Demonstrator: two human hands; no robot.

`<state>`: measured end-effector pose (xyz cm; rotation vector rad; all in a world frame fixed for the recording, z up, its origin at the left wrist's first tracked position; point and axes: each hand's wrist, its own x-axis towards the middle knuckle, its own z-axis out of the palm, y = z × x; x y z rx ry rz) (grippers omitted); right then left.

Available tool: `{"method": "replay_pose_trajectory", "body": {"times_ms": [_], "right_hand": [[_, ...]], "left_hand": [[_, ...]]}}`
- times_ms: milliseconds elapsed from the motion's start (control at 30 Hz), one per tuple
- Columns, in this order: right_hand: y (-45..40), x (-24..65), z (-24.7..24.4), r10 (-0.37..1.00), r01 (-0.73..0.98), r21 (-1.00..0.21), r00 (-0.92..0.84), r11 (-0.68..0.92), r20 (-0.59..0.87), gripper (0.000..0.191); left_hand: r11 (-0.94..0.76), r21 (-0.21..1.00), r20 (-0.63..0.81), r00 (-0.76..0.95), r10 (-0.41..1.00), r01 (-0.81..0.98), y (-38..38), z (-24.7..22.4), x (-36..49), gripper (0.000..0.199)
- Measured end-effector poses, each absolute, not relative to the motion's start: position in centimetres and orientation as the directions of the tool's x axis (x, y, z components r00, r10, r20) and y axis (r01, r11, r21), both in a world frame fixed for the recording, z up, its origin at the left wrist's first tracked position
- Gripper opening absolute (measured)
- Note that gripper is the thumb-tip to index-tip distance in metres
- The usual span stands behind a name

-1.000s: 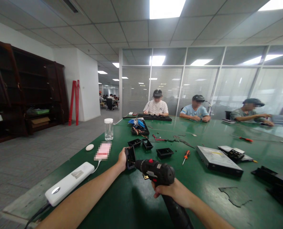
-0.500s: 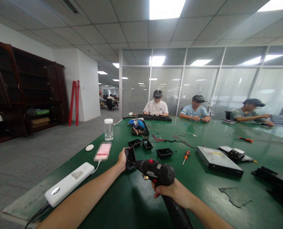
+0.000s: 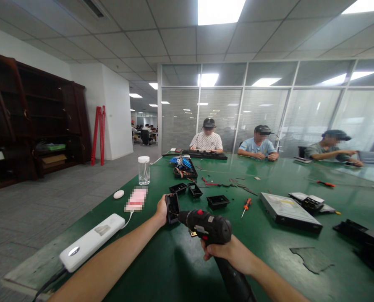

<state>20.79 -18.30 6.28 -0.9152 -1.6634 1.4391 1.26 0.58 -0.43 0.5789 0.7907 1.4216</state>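
My left hand point(image 3: 162, 210) grips a small black plastic frame point(image 3: 173, 205) by its left side, holding it tilted up over the green table. In my right hand point(image 3: 218, 250) is a black cordless drill point(image 3: 207, 226) with red buttons, my fingers wrapped round its handle. The drill's chuck points left at the lower part of the frame; whether the bit touches it I cannot tell. Just beyond lie similar black frames, one point(image 3: 178, 188) behind the held piece, another point(image 3: 194, 190) beside it, and a third point(image 3: 218, 201) farther right.
An orange-handled screwdriver point(image 3: 246, 206) and a silver disc drive point(image 3: 290, 212) lie to the right. On the left are a white power strip point(image 3: 92, 242), a phone point(image 3: 136, 199) and a lidded clear jar point(image 3: 144, 171). Bundled wires point(image 3: 182, 163) sit farther back. Several people sit across the table.
Almost nothing differs. Both hands, the drill and the black frame keep nearly the same positions.
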Motion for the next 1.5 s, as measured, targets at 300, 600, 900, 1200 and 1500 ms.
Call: {"method": "replay_pose_trajectory", "body": {"times_ms": [300,600,900,1200,1500], "right_hand": [[-18.24,20.75,6.42,0.884,0.066,-0.992,-0.463,0.112,0.069,0.018],[-18.23,20.67,6.58,0.874,0.113,-0.979,-0.476,0.167,0.094,0.015],[-18.29,20.85,6.75,0.868,0.132,-0.971,-0.484,0.198,0.111,0.017],[-18.21,21.0,6.67,0.893,0.208,-0.955,-0.439,0.211,0.102,0.022],[-18.23,20.96,6.62,0.883,0.179,-0.96,-0.456,0.215,0.112,0.018]], "left_hand": [[0.107,0.765,-0.158,-0.023,0.987,-0.636,0.36,-0.24,1.3,0.02],[0.089,0.763,-0.129,-0.015,0.992,-0.64,0.8,-0.58,1.22,0.022],[0.099,0.762,-0.14,-0.013,0.99,-0.64,0.68,-0.52,1.23,0.022],[0.125,0.75,-0.165,-0.001,0.986,-0.649,0.37,-0.25,1.24,0.02],[0.114,0.753,-0.169,-0.023,0.985,-0.649,0.47,-0.18,1.3,0.02]]}}
